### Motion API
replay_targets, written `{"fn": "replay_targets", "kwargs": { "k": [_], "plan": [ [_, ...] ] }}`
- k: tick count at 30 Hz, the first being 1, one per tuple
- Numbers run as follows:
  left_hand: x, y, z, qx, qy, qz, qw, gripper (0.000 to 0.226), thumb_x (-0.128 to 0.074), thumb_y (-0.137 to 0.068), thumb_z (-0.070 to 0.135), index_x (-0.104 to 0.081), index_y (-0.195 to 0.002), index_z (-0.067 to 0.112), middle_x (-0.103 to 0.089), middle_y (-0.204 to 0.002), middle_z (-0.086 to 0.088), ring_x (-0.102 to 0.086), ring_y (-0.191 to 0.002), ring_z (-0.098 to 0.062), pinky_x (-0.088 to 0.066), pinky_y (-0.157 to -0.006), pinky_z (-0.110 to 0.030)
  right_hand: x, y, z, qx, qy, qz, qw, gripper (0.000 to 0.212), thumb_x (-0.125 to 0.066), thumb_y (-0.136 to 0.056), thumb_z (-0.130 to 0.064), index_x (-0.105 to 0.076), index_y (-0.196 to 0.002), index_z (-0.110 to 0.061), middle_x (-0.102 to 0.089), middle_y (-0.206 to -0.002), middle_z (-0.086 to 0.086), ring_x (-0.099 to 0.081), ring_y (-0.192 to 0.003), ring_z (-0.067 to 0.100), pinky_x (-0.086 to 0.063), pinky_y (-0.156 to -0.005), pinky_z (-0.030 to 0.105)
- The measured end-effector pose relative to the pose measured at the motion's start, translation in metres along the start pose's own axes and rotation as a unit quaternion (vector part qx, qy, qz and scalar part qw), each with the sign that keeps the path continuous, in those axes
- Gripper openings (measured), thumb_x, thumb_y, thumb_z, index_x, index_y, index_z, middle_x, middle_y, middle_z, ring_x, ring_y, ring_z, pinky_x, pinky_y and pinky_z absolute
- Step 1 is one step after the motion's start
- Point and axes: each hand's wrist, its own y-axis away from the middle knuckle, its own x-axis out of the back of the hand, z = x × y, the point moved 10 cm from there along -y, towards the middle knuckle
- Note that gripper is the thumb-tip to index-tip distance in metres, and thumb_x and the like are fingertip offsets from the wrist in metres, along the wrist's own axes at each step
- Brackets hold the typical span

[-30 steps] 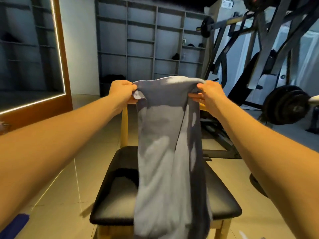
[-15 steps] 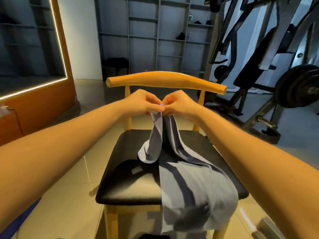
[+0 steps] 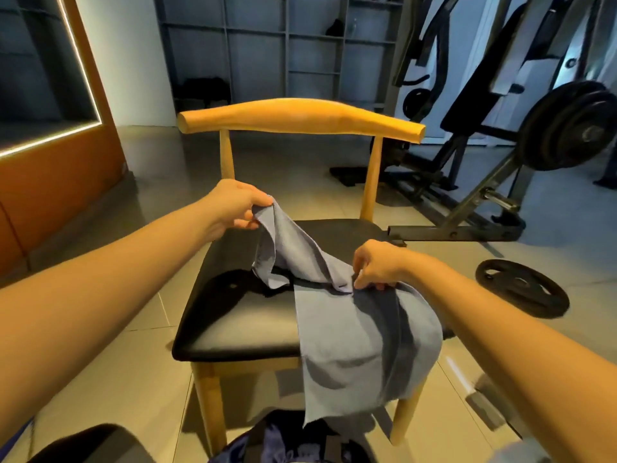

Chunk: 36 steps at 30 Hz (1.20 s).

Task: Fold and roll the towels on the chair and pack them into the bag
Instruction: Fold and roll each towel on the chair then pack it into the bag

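Note:
A grey-blue towel (image 3: 354,342) lies across the black seat of a wooden chair (image 3: 233,322) and hangs over the seat's front right edge. My left hand (image 3: 233,205) pinches one end of the towel and lifts it above the back of the seat. My right hand (image 3: 377,265) pinches the towel's edge lower down, near the middle of the seat. A dark blue bag (image 3: 283,442) shows partly at the bottom edge, below the chair's front; its opening is hard to make out.
A weight plate (image 3: 521,287) lies on the tiled floor right of the chair. A weight bench with a loaded barbell (image 3: 567,125) stands behind it. Grey shelving lines the back wall, an orange cabinet (image 3: 56,168) stands at left. A dark rounded object (image 3: 90,446) sits bottom left.
The towel came down from held-up height onto the seat. My hands met at its top, then parted: the left stays high at the back, the right moved down along the edge.

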Motion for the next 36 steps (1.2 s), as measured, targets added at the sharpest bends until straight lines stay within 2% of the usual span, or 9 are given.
{"fn": "replay_targets", "kwargs": {
  "k": [5, 8, 11, 16, 22, 26, 29, 32, 36],
  "plan": [
    [-0.057, 0.018, -0.052, 0.037, -0.009, -0.036, 0.999, 0.005, -0.073, -0.091, 0.008, -0.077, -0.092, 0.007, -0.072, -0.093, -0.01, -0.066, -0.081, -0.021, -0.058, -0.056, -0.028, 0.0, 0.038, 0.087, -0.117, -0.024, 0.096, 0.988, 0.018, -0.077, -0.087, -0.029, -0.065, -0.09, -0.016, -0.069, -0.086, 0.008, -0.069, -0.074, 0.021, -0.061, -0.059, 0.03],
    [-0.093, 0.034, -0.065, 0.001, -0.073, -0.068, 0.995, 0.006, -0.074, -0.089, 0.008, -0.079, -0.086, 0.009, -0.071, -0.084, -0.007, -0.063, -0.073, -0.021, -0.06, -0.063, -0.032, -0.019, 0.075, 0.134, -0.201, -0.098, 0.057, 0.973, 0.022, -0.07, -0.094, -0.027, -0.068, -0.099, -0.006, -0.072, -0.087, 0.012, -0.07, -0.073, 0.02, -0.059, -0.057, 0.027],
    [-0.113, 0.049, -0.067, -0.039, -0.105, -0.072, 0.991, 0.008, -0.072, -0.092, 0.01, -0.079, -0.096, 0.008, -0.074, -0.089, -0.011, -0.063, -0.069, -0.019, -0.055, -0.052, -0.019, -0.046, 0.11, 0.159, -0.237, -0.189, -0.009, 0.953, 0.021, -0.066, -0.097, -0.023, -0.071, -0.099, -0.002, -0.077, -0.087, 0.013, -0.076, -0.076, 0.025, -0.062, -0.066, 0.033],
    [-0.116, 0.059, -0.063, -0.09, -0.082, -0.026, 0.992, 0.007, -0.076, -0.09, 0.017, -0.077, -0.09, 0.01, -0.075, -0.078, -0.011, -0.066, -0.064, -0.018, -0.056, -0.057, -0.03, -0.086, 0.127, 0.163, -0.215, -0.247, -0.041, 0.944, 0.014, -0.069, -0.096, -0.022, -0.068, -0.106, -0.013, -0.073, -0.108, 0.008, -0.073, -0.097, 0.023, -0.063, -0.082, 0.038],
    [-0.11, 0.071, -0.078, -0.085, -0.049, -0.023, 0.995, 0.01, -0.074, -0.092, 0.015, -0.074, -0.095, 0.007, -0.074, -0.086, -0.009, -0.062, -0.059, -0.004, -0.051, -0.051, -0.014, -0.125, 0.115, 0.145, -0.148, -0.379, 0.017, 0.913, 0.026, -0.075, -0.088, -0.037, -0.071, -0.108, -0.02, -0.071, -0.114, -0.002, -0.063, -0.114, 0.021, -0.051, -0.102, 0.043],
    [-0.105, 0.08, -0.078, -0.095, -0.083, -0.032, 0.992, 0.007, -0.076, -0.09, 0.019, -0.075, -0.092, 0.012, -0.074, -0.081, -0.005, -0.063, -0.062, -0.004, -0.057, -0.059, -0.026, -0.107, 0.12, 0.133, -0.123, -0.423, 0.024, 0.898, 0.033, -0.08, -0.082, -0.033, -0.075, -0.105, -0.01, -0.075, -0.11, 0.003, -0.069, -0.107, 0.022, -0.055, -0.097, 0.04],
    [-0.082, 0.08, -0.066, -0.131, -0.077, 0.037, 0.988, 0.008, -0.075, -0.09, 0.02, -0.073, -0.085, 0.014, -0.07, -0.07, -0.004, -0.065, -0.063, -0.014, -0.057, -0.064, -0.035, -0.092, 0.129, 0.122, -0.094, -0.453, -0.031, 0.886, 0.033, -0.079, -0.078, -0.024, -0.072, -0.105, -0.007, -0.073, -0.112, 0.007, -0.07, -0.106, 0.024, -0.058, -0.09, 0.035],
    [-0.045, 0.08, -0.057, -0.143, -0.02, 0.148, 0.978, 0.009, -0.068, -0.096, 0.024, -0.069, -0.096, 0.015, -0.07, -0.08, -0.005, -0.066, -0.071, -0.019, -0.056, -0.065, -0.03, -0.093, 0.142, 0.125, -0.097, -0.401, -0.091, 0.906, 0.026, -0.074, -0.086, -0.006, -0.065, -0.11, -0.01, -0.071, -0.114, 0.006, -0.07, -0.104, 0.022, -0.06, -0.085, 0.03],
    [-0.023, 0.067, -0.088, -0.037, 0.091, 0.151, 0.984, 0.008, -0.064, -0.098, 0.021, -0.068, -0.091, 0.02, -0.068, -0.091, -0.007, -0.063, -0.074, -0.02, -0.051, -0.058, -0.024, -0.101, 0.147, 0.164, -0.176, -0.226, -0.095, 0.953, 0.037, -0.08, -0.086, -0.022, -0.06, -0.116, -0.015, -0.068, -0.115, 0.01, -0.069, -0.1, 0.025, -0.061, -0.09, 0.04]
  ]
}}
